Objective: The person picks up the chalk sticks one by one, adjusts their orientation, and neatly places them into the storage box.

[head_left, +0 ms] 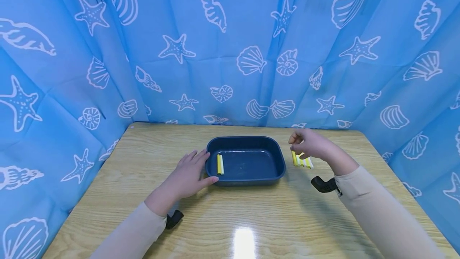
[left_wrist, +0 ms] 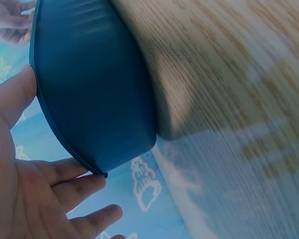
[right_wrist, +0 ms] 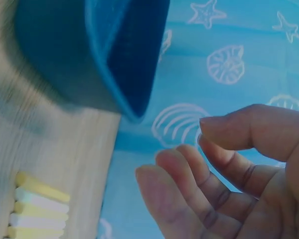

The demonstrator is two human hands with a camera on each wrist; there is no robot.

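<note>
A dark blue plastic basin (head_left: 248, 180) stands on the table, with one yellow and one white chalk stick (head_left: 220, 164) lying side by side at its left end. My left hand (head_left: 192, 174) spreads over the basin's left rim; in the left wrist view its thumb and fingertips touch the rim. My right hand (head_left: 312, 144) hovers above a row of several yellow and white chalk sticks (head_left: 303, 163), right of the basin, and partly hides them in the head view. Its fingers bend loosely, and in the right wrist view nothing lies between thumb and fingertips.
The wood-grain table (head_left: 151, 143) ends at a blue curtain (head_left: 230, 79) printed with white shells and starfish, which hangs behind and on both sides. A black wrist mount (head_left: 323, 184) juts out below the right forearm, another (head_left: 174, 219) below the left.
</note>
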